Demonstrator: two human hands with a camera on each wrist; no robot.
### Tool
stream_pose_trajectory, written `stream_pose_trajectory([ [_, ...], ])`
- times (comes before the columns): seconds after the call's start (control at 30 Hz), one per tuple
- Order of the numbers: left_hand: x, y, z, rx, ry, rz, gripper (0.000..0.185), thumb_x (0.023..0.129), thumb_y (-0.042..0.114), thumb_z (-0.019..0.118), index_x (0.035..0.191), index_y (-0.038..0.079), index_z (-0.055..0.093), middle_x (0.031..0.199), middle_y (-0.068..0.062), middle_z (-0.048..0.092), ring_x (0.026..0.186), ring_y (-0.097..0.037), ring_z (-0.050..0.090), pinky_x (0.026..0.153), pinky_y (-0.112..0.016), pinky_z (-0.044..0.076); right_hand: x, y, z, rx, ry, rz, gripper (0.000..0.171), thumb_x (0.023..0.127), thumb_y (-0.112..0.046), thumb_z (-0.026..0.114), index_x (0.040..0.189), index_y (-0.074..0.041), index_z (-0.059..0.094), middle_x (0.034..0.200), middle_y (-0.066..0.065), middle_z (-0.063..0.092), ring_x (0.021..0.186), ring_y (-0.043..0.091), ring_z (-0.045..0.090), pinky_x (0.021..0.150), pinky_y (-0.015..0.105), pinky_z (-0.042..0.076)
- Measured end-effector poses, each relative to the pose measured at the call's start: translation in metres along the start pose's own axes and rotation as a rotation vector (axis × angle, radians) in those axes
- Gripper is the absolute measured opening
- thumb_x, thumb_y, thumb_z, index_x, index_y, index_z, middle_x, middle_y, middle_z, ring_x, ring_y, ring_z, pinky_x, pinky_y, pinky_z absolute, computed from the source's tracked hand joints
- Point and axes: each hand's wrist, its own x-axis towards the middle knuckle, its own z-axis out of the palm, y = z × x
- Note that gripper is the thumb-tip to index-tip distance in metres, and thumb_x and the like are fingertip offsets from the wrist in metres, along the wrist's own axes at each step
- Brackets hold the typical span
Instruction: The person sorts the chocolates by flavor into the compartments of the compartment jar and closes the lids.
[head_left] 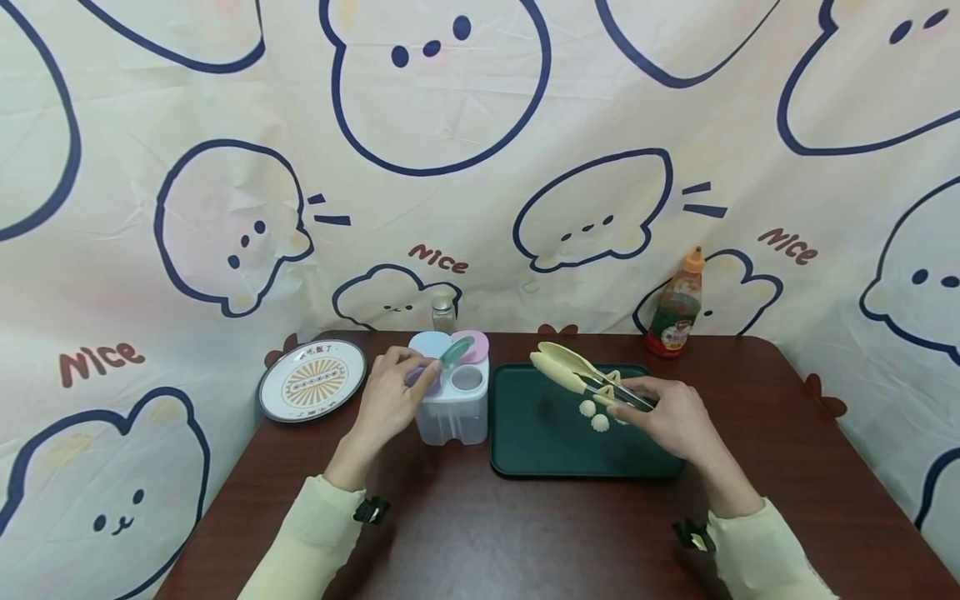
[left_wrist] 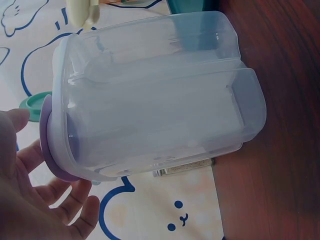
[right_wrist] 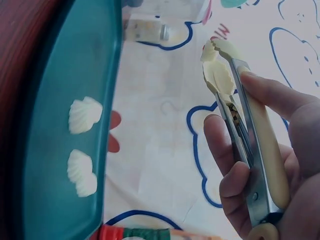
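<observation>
My left hand point(head_left: 396, 392) is at the top of a translucent storage box point(head_left: 453, 417) with round coloured lids. Its thumb and forefinger pinch the edge of a green lid point(head_left: 456, 352), which stands tilted up beside an uncovered round opening point(head_left: 467, 379). The purple lid point(left_wrist: 47, 142) lies under this hand, partly hidden. My right hand point(head_left: 675, 412) grips cream-tipped metal tongs point(right_wrist: 255, 145) by the handles, their heads pointing left above the dark green tray point(head_left: 540, 462). Below the tongs, white shell-shaped pieces point(head_left: 600, 423) lie on the tray.
A white patterned plate point(head_left: 312, 381) sits at the table's left edge. Behind the box stands a small glass jar point(head_left: 443, 315). A red sauce bottle with an orange cap point(head_left: 677, 310) is at the back right. A printed cloth point(head_left: 465, 208) hangs behind the table.
</observation>
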Motion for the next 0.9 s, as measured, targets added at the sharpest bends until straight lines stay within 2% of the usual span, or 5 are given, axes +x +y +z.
stream_pose_trajectory([
  [0.47,0.000,0.000,0.000,0.006,0.000,0.008,0.059,0.099,0.062,0.045,0.118,0.014,0.073,0.129,-0.011,0.054,0.118,-0.030,0.045,0.099,-0.050,0.041,0.002,-0.036,0.006,0.068,0.005,-0.088,0.054,0.083,-0.050,0.078,0.122,-0.014,0.072,0.116,0.010,0.074,0.092,0.020,0.063,0.072,0.034,0.047],
  [0.67,0.000,0.000,-0.001,0.006,0.001,0.010,0.058,0.099,0.062,0.045,0.119,0.014,0.072,0.130,-0.011,0.054,0.119,-0.030,0.045,0.099,-0.051,0.041,0.004,-0.052,0.014,0.105,-0.033,-0.087,0.051,0.082,-0.045,0.080,0.123,-0.016,0.072,0.105,0.005,0.075,0.076,0.016,0.058,0.065,0.030,0.044],
  [0.9,-0.001,0.000,0.000,0.003,0.005,0.010,0.059,0.099,0.062,0.045,0.118,0.013,0.073,0.129,-0.011,0.054,0.118,-0.030,0.045,0.098,-0.050,0.042,0.008,-0.065,0.027,0.111,-0.052,-0.128,0.050,0.082,-0.047,0.079,0.123,-0.019,0.071,0.103,0.001,0.074,0.077,0.014,0.055,0.066,0.030,0.042],
])
